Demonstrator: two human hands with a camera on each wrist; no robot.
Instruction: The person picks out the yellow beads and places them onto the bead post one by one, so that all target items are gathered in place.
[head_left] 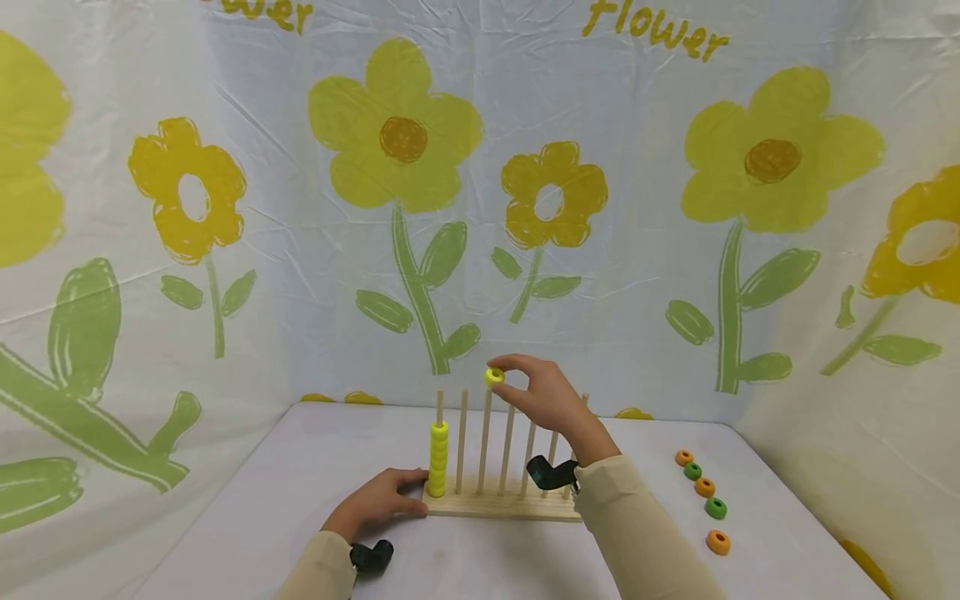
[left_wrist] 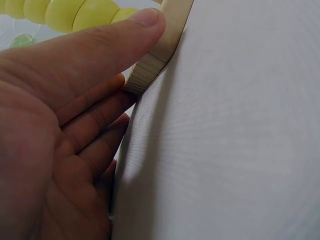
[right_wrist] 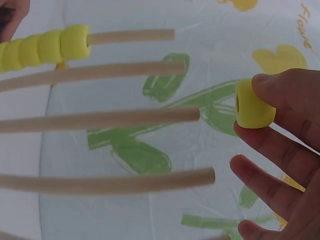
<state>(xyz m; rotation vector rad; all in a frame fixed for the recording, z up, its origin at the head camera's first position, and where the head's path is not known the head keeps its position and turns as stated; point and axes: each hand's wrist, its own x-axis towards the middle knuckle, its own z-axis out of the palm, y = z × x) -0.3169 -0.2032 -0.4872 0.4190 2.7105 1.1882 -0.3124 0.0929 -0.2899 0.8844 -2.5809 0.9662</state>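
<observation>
A wooden peg stand (head_left: pixel 502 507) with a row of upright pegs stands on the table. Its leftmost peg carries a stack of yellow beads (head_left: pixel 438 462), with the bare peg top showing above them. My left hand (head_left: pixel 378 497) grips the left end of the base, thumb at the front and fingers round the end and behind. Between thumb and forefinger, my right hand (head_left: pixel 543 396) pinches one yellow bead (right_wrist: pixel 257 107) above the top of the third peg (head_left: pixel 485 442). In the right wrist view the bead's hole faces the pegs, with a gap between bead and peg tips.
On the right side of the table (head_left: pixel 300 475), loose orange beads (head_left: pixel 718 543) and green beads (head_left: pixel 716 508) lie in an uneven line. A white cloth (head_left: pixel 637 333) printed with flowers hangs behind and at both sides. My right forearm covers part of the stand's right end.
</observation>
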